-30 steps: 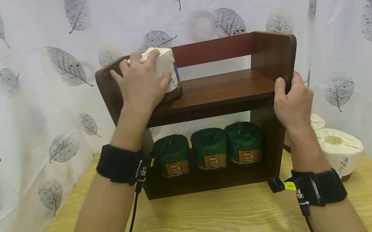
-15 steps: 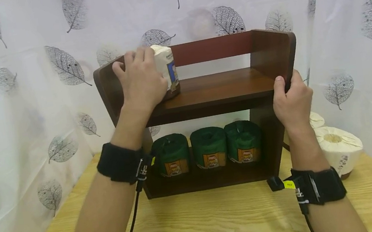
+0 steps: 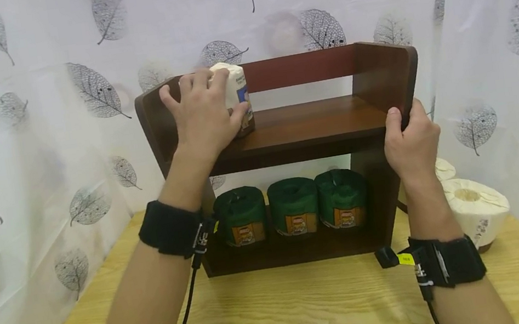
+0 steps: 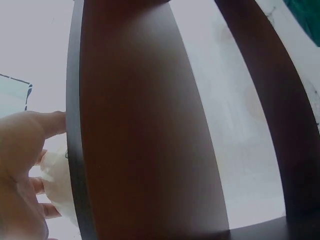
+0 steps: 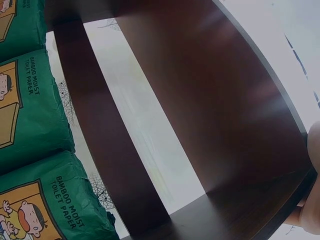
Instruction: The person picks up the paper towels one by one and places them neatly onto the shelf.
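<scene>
On the upper shelf of a dark brown wooden rack (image 3: 313, 121), at its left end, stands a white-wrapped toilet paper roll (image 3: 240, 84) with a printed label. My left hand (image 3: 202, 109) holds this roll from the front, fingers spread over its top and thumb along its right side. Much of the roll is hidden behind the hand; in the left wrist view part of the white roll (image 4: 57, 180) shows past the shelf edge. My right hand (image 3: 414, 146) grips the rack's right side panel, thumb on the front edge and fingers behind.
Three green-wrapped toilet paper rolls (image 3: 294, 207) stand in a row on the lower shelf. White-wrapped rolls (image 3: 477, 209) stand on the wooden table (image 3: 280, 308) right of the rack. A leaf-print curtain (image 3: 64, 156) hangs behind. Cables run from both wrist straps.
The white roll has turned, so more of its printed label shows. My left fingers drew together, then spread again over it. My right hand keeps its hold on the rack.
</scene>
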### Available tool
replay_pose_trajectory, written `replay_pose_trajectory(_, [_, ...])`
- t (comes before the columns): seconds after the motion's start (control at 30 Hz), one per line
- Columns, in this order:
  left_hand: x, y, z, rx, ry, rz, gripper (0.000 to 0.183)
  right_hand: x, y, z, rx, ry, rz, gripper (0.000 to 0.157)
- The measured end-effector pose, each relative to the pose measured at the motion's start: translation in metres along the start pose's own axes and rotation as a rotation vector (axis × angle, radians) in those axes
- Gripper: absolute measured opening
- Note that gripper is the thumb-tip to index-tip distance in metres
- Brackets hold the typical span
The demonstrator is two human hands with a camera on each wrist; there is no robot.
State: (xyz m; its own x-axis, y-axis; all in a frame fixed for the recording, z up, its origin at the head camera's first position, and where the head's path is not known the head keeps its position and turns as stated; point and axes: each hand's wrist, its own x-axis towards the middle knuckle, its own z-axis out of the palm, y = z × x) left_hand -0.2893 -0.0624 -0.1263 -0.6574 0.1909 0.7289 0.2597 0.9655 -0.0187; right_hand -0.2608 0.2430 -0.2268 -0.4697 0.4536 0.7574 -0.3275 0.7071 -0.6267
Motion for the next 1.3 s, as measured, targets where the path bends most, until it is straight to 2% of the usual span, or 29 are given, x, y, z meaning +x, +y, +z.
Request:
replay_pose_trajectory(0.27, [0.004,-0.006,-0.008,-0.056,0.033,-0.039,0.061,0.002,-0.001,0.003,0.007,0.009,-0.016,0.047])
replay_pose_trajectory(0.5, [0.003,-0.006,-0.002,-0.067,0.040,-0.057,0.060,0.000,-0.001,0.003,0.002,-0.007,0.002,0.047])
replay_pose_trajectory(0.67, [0.002,-0.008,0.001,-0.083,-0.002,-0.059,0.063,0.000,-0.001,0.003,0.003,-0.007,0.002,0.047])
replay_pose_trajectory(0.9, [0.002,-0.009,-0.004,-0.090,-0.062,-0.052,0.061,0.000,-0.001,0.002,0.007,0.005,-0.006,0.046])
replay_pose_trajectory(1.3, [0.002,-0.015,-0.004,-0.114,-0.073,-0.068,0.064,0.000,0.002,0.001,-0.002,0.000,0.006,0.047])
